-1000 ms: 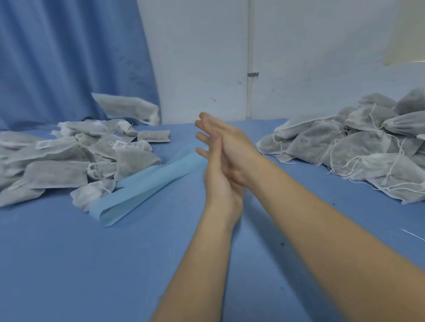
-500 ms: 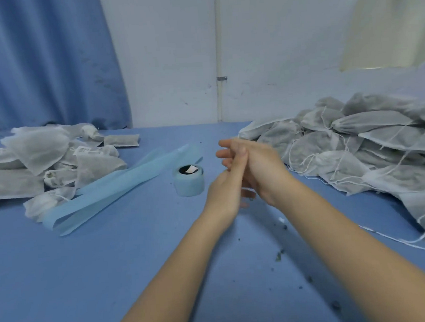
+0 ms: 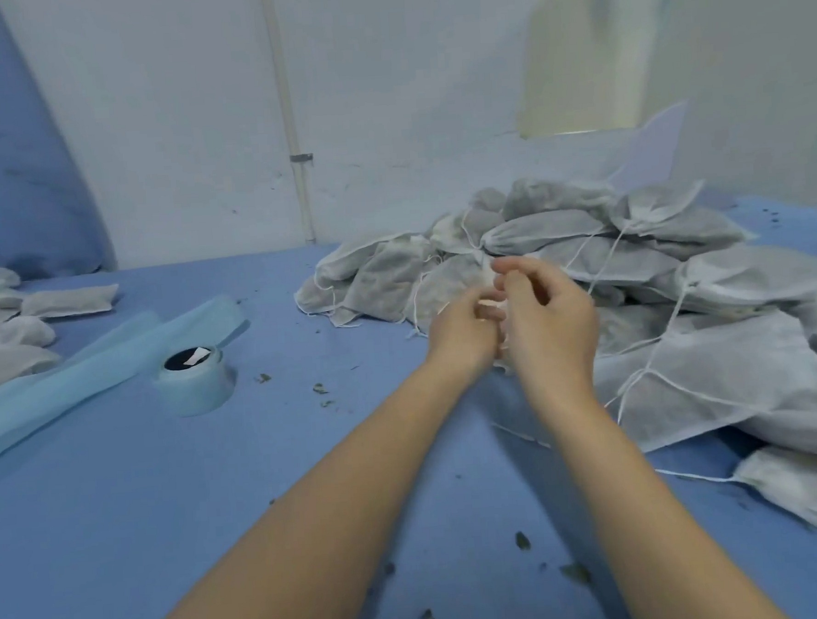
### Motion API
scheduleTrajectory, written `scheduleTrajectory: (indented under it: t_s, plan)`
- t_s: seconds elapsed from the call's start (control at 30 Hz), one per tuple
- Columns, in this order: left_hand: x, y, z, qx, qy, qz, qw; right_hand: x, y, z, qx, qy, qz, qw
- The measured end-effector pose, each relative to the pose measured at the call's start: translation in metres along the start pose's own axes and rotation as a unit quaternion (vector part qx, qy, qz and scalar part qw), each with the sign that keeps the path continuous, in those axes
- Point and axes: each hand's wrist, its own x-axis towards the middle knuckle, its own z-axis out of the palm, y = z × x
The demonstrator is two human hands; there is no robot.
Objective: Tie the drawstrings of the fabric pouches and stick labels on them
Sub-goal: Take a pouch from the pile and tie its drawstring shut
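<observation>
A heap of grey fabric pouches (image 3: 600, 261) with loose white drawstrings lies on the right of the blue table (image 3: 123, 518). Both hands are held together at the heap's front edge. My right hand (image 3: 553, 322) hovers with fingers loosely curled, their tips over a pouch mouth, and nothing is plainly held. My left hand (image 3: 460, 332) is beside it, its fingertips hidden behind the right hand and blurred. A pale blue label roll (image 3: 193, 382) stands to the left of the hands.
A second group of pouches (image 3: 69, 301) lies at the far left, with a long pale blue backing strip (image 3: 89, 364) running in front of it. Dark crumbs (image 3: 320, 389) dot the table. A white wall and a blue curtain (image 3: 15, 166) stand behind.
My view has swung right, bringing the right heap to the centre. Both hands, pressed flat together before, have moved to the heap's edge and the fingers have curled.
</observation>
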Motion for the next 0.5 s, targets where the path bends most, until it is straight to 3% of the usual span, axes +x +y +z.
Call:
scheduleTrajectory:
  t_s: [0.17, 0.23, 0.33, 0.5]
  plan:
    - [0.025, 0.037, 0.032, -0.053, -0.056, -0.023, 0.997, 0.013, 0.004, -0.014, 0.005, 0.037, -0.012, 0.999]
    - [0.032, 0.041, 0.041, -0.090, -0.076, -0.054, 0.992, 0.020, 0.008, -0.018, 0.020, 0.053, 0.029, 0.998]
    - [0.042, 0.042, 0.051, -0.138, -0.066, -0.106, 0.982, 0.025, 0.013, -0.018, 0.079, 0.057, 0.103, 0.990]
    - [0.050, 0.037, 0.047, -0.190, -0.017, -0.126, 0.974, 0.024, 0.015, -0.013, 0.065, 0.032, 0.106, 0.992]
